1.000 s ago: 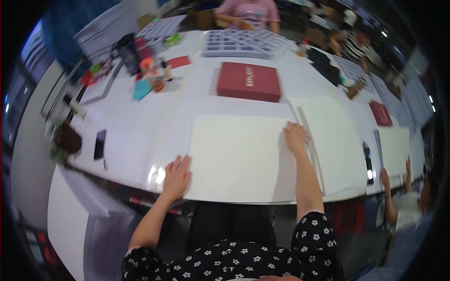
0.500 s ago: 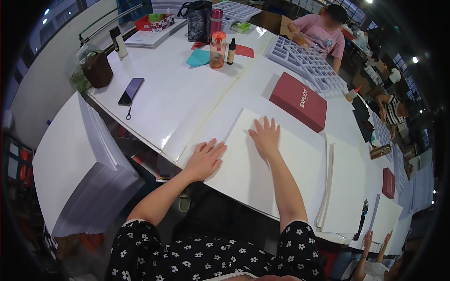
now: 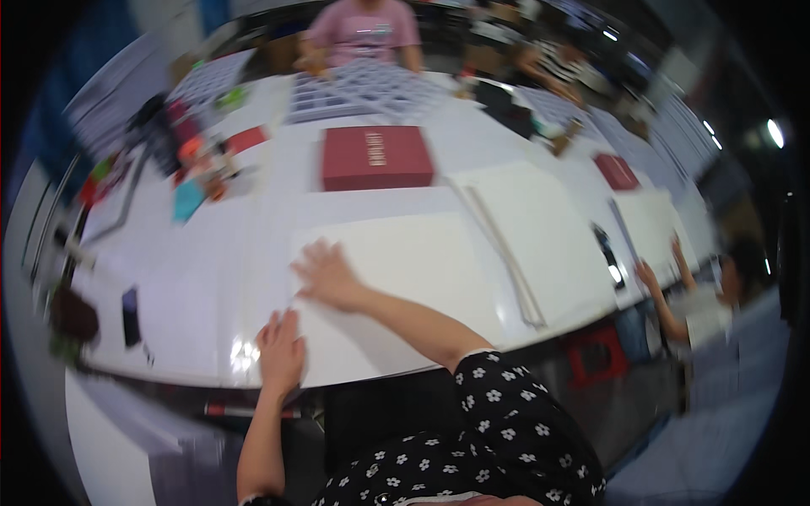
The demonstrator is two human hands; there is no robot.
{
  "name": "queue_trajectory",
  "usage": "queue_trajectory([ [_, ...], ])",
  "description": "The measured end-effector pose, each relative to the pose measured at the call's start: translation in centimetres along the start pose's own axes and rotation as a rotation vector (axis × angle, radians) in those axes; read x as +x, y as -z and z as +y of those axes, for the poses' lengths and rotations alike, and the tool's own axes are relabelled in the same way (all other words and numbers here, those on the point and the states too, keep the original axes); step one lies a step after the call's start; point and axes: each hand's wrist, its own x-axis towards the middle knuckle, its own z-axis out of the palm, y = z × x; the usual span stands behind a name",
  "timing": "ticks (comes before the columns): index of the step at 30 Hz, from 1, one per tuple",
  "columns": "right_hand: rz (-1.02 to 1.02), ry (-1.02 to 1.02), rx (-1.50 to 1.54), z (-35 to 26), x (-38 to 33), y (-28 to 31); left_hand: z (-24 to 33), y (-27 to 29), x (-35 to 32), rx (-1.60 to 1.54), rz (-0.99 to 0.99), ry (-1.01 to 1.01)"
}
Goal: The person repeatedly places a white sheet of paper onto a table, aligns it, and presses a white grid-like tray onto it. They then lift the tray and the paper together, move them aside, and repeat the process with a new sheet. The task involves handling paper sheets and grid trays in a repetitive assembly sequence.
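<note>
**Two open hands at the left edge of a large white sheet on a white table**

Head view, looking down, somewhat blurred. The white sheet (image 3: 422, 270) lies flat on the table (image 3: 190, 325) in front of the person, close to the near edge. The left hand (image 3: 282, 347) is at the sheet's left edge, near its lower corner, fingers pointing away from the body; its grip is open, with the fingers straight and fairly close together. The right hand (image 3: 331, 278) reaches across to the sheet's upper left, palm down, its grip wide with fingers fanned. Whether it presses or hovers, I cannot tell. A black sleeve with white flowers (image 3: 510, 396) covers the upper right arm.

Beyond the sheet sits a dark red box (image 3: 377, 160). Pale capital lettering stands on its top, smeared by blur. Behind it lie white lattice trays (image 3: 354, 94), and a person in a pink shirt (image 3: 363, 38) with a chest print too blurred to read. To the right of the sheet lie more large white sheets (image 3: 548, 232). Farther right, a co-worker's hands (image 3: 647, 277) are at a pale board (image 3: 654, 223), near a small red box (image 3: 616, 171). At far left lies a dark phone (image 3: 131, 316).
</note>
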Motion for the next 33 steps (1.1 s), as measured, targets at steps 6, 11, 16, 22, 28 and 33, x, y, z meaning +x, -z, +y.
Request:
queue_trajectory([
  [6, -0.170, -0.137, -0.023, 4.3, -7.0, 5.4, 0.8, 0.2, 0.3, 0.041, -0.034, -0.040],
  [11, -0.145, -0.558, -0.050, 13.2, -14.5, 7.7, 0.4, -0.3, 0.5, 0.060, -0.050, -0.043],
  [16, -0.162, -0.479, -0.074, 10.7, -24.6, 9.0, 0.4, -0.7, 0.5, 0.029, -0.057, -0.023],
  [22, -0.109, -0.459, -0.061, 3.6, -33.8, 10.5, -0.2, -1.2, 0.2, 0.050, -0.074, -0.047],
  [28, -0.073, -0.319, 0.036, -3.4, -32.4, 10.7, -0.6, -1.6, 0.3, 0.073, -0.087, -0.055],
  [33, -0.016, -0.047, 0.221, -9.2, -26.2, 6.4, -1.0, -1.9, 0.6, 0.091, -0.056, -0.084],
])
